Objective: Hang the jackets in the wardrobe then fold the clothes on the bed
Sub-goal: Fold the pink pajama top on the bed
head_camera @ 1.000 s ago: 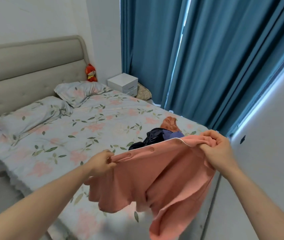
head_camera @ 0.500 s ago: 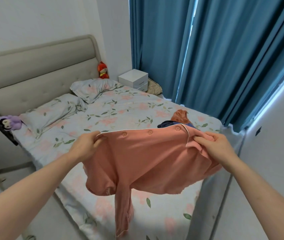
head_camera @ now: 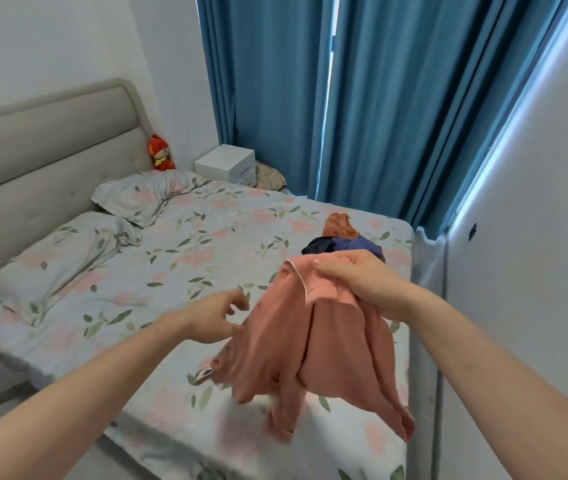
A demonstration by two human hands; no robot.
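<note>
Starting at the left, I see two pillows (head_camera: 68, 258) lying by the headboard (head_camera: 40, 157) of the bed (head_camera: 206, 244), with a small red toy (head_camera: 160, 153) above them and a white bedside cabinet (head_camera: 228, 164) beside the blue curtains (head_camera: 344, 98).

My left hand (head_camera: 215, 318) hangs above the bed, just beside the pink shirt (head_camera: 313, 344). Its fingers are apart and loosely bent, and they hold nothing; whether a fingertip touches the cloth I cannot tell.

My right hand (head_camera: 362, 282) is clamped on the upper edge of the pink shirt, the cloth bunched under the fingers. The shirt hangs from this one hand above the near part of the bed, and the lower part is in the air, not spread. Behind the shirt, on the bed, a small pile of clothes (head_camera: 341, 237), dark and orange, waits for folding.

I think the risk is this: with only one hand holding, the shirt twists and the sleeves fall together, so a flat fold will be crooked. If the right hand loosens, the shirt can drop in a heap on the bed, or slide over the near edge to the floor.
</note>
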